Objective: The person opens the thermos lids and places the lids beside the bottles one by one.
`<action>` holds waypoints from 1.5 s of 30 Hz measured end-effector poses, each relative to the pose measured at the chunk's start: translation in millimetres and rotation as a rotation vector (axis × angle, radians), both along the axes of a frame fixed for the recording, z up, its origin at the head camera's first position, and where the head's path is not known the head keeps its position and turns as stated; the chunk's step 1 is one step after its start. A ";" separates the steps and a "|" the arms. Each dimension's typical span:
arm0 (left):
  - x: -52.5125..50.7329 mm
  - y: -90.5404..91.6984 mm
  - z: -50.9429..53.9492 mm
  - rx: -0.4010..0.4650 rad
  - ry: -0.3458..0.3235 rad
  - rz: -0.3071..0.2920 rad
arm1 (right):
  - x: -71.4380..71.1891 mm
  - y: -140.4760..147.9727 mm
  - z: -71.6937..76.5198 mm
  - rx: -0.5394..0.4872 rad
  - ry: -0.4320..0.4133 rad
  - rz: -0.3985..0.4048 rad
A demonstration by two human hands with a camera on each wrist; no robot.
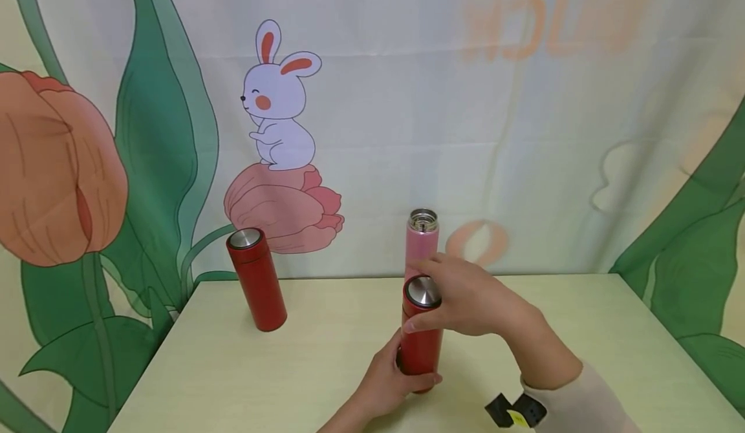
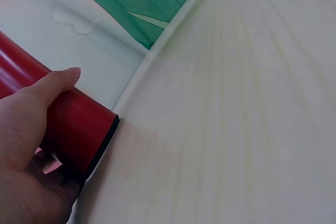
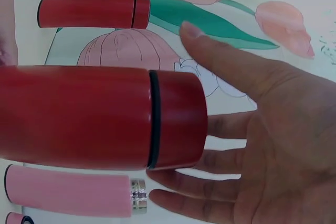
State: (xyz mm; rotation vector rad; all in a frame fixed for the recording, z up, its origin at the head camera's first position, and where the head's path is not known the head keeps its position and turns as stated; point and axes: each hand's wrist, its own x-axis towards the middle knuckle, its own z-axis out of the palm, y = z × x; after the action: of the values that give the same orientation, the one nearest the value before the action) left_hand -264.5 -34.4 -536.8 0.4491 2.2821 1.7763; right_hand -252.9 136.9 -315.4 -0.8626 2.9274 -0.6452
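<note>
A red thermos flask (image 1: 421, 353) with a steel-topped lid stands on the table in front of me. Low on its body my left hand (image 1: 381, 381) grips it, thumb and fingers round either side, as the left wrist view shows near the flask's black base rim. My right hand (image 3: 283, 135) is beside the lid (image 3: 181, 119), its fingers spread and fairly straight behind it; the thumb stands apart from the red surface. Just behind is a pink thermos flask (image 1: 420, 245) without a lid, its steel neck (image 3: 139, 195) exposed. My right hand partly hides it in the head view.
Another red thermos flask (image 1: 262, 287), lidded, stands at the table's left. A small pink piece with a black ring (image 3: 20, 219) shows at the right wrist view's lower corner. Behind the pale table (image 1: 204, 368) hangs a printed curtain (image 1: 378, 97) with a rabbit and tulips.
</note>
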 end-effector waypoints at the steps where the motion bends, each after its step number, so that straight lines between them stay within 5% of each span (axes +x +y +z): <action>1: 0.0 -0.1 0.1 -0.001 0.000 0.001 | 1.2 -1.0 0.7 0.009 -0.001 -0.015; 18: -0.1 0.4 2.9 -0.019 0.005 0.006 | 9.0 -19.6 -1.1 0.060 0.084 -0.187; 45: -1.3 0.0 1.2 -0.018 0.006 0.007 | 1.5 -11.8 3.7 0.082 0.014 -0.057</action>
State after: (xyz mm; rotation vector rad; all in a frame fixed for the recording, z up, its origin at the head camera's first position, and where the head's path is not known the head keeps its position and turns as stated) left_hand -265.8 -34.5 -535.6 0.4445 2.3043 1.7587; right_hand -251.4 125.1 -311.6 -0.7824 2.9772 -0.5202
